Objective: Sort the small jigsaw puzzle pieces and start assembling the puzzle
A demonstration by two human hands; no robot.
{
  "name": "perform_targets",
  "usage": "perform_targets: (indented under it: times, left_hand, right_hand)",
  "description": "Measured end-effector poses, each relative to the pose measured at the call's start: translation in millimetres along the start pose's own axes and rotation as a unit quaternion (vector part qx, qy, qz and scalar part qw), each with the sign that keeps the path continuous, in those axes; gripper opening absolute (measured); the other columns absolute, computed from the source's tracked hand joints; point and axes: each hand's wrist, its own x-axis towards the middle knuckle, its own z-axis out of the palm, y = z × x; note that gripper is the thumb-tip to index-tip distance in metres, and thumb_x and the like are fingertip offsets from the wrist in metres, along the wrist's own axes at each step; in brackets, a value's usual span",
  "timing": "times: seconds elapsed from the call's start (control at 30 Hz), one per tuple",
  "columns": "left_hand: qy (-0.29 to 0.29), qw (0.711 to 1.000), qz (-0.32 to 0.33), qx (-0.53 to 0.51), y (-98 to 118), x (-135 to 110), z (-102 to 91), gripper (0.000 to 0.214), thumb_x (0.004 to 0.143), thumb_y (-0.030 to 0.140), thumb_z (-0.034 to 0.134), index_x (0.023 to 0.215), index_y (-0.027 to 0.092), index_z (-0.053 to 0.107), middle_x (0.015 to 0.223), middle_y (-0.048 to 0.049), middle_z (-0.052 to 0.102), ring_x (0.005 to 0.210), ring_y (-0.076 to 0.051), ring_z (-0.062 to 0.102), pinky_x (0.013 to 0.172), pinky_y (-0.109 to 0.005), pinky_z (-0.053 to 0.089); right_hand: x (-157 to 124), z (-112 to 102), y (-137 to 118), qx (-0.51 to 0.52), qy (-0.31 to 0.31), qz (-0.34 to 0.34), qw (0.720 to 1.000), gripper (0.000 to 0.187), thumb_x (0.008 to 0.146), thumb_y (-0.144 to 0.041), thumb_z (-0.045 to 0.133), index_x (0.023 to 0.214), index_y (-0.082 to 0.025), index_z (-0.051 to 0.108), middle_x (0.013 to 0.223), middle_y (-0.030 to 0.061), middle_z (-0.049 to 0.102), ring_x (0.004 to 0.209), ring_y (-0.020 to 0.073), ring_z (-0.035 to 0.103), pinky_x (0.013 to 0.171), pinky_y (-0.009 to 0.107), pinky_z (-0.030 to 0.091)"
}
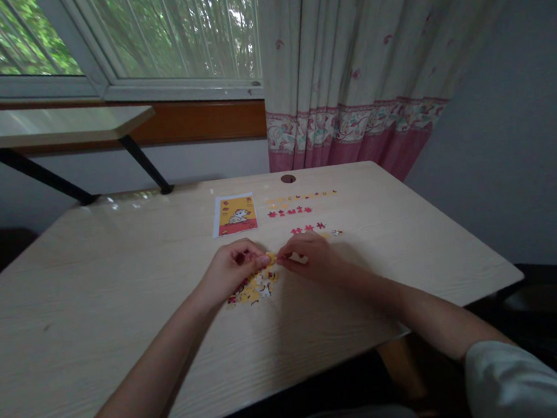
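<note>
Jigsaw puzzle pieces (260,287) in yellow, white and red lie in a loose heap on the pale wood-grain desk (90,277), partly hidden by the left hand (235,266). That hand's thumb and forefinger are pinched on a yellow piece (270,257). The right hand (314,257) meets it from the other side, fingertips nearly together; whether they grip the same piece is too small to tell (the room is rather dim). Just beyond the right hand are three red pieces (309,228), with a white piece (336,232) nearby. Farther on lies a row of red pieces (291,211), then a line of yellow pieces (298,197), some with dark marks. Left of these rows is a printed picture card (236,215) showing a white cartoon animal. Past it come a round cable hole (288,179), a raised shelf (47,124) on black supports (145,164), a floral curtain (348,73) and a window (89,49).
</note>
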Motion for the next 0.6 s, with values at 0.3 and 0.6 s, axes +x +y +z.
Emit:
perform_targets:
  times: [0.3, 0.6]
  left_hand:
    - [-0.003, 1.000, -0.014, 0.014, 1.3, -0.8, 3.0, 0.028, 0.070, 0.040, 0.069, 0.065, 0.013, 0.061, 0.055, 0.0016, 0.054, 0.048, -0.009, 0.046, 0.045, -0.020, 0.033]
    - [0.041, 0.999, -0.012, 0.010, 4.1, 1.5, 0.1, 0.022, 0.073, 0.037, 0.066, 0.075, 0.015, 0.068, 0.069, -0.0036, 0.067, 0.062, -0.013, 0.057, 0.060, -0.025, 0.044]
  right_hand:
    - [0.9, -1.1, -0.3, -0.084, 0.054, -0.056, 0.993, 0.011, 0.085, -0.025, 0.056, 0.079, -0.020, 0.065, 0.076, 0.0004, 0.070, 0.068, 0.0109, 0.062, 0.064, 0.024, 0.038]
    - [4.0, -15.3, 12.2, -0.101, 0.127, -0.023, 0.986, 0.016, 0.087, -0.031, 0.055, 0.082, -0.021, 0.065, 0.075, 0.0009, 0.069, 0.070, 0.0114, 0.061, 0.066, 0.026, 0.039]
